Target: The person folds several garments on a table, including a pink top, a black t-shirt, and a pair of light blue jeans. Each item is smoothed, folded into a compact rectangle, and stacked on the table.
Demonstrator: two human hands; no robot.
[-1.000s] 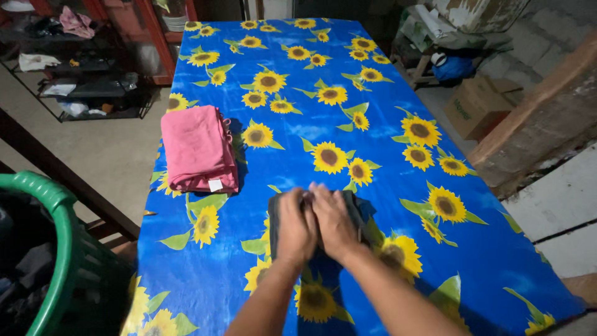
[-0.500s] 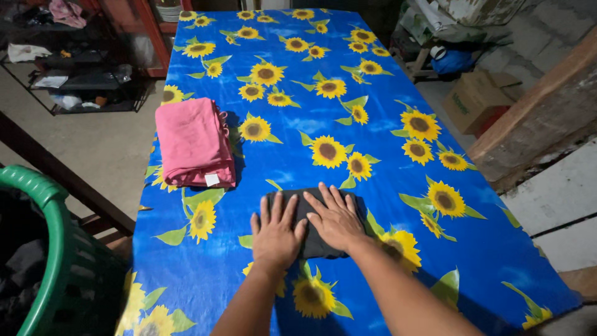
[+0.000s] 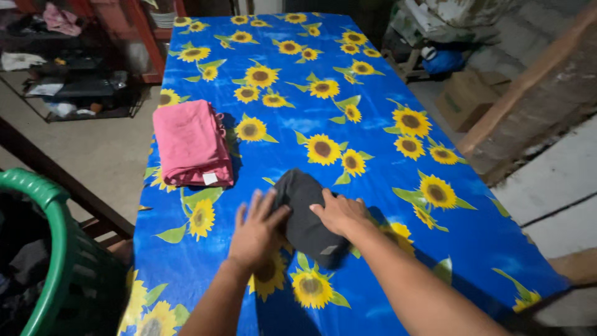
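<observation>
Both hands flat on a dark cloth (image 3: 306,214), folded small, on the table (image 3: 373,81) with its blue sunflower cover. Left hand (image 3: 256,231) spread, fingers apart, palm down at the cloth's left edge, thumb over the fold. Right hand (image 3: 339,213) pressed on the cloth's right side, fingers loosely together and pointing toward the left hand. Neither hand clenched; no pinch, just open palms bearing down, cloth trapped between palms and table. A pale tag showing at the cloth's near corner, just below the right hand. Left of the hands and farther from the body, apart from the dark cloth, a pink cloth (image 3: 191,143), folded into a neat rectangle with a small white tag at its near corner. Well to the left of the left hand, off the table's edge, a green basket (image 3: 53,230) with dark clothes inside. Beyond the basket, a low shelf (image 3: 74,93) with odds and ends. To the right of the right hand, past the table edge, a cardboard box (image 3: 469,96) on the floor and a wooden beam (image 3: 528,81) leaning across.
</observation>
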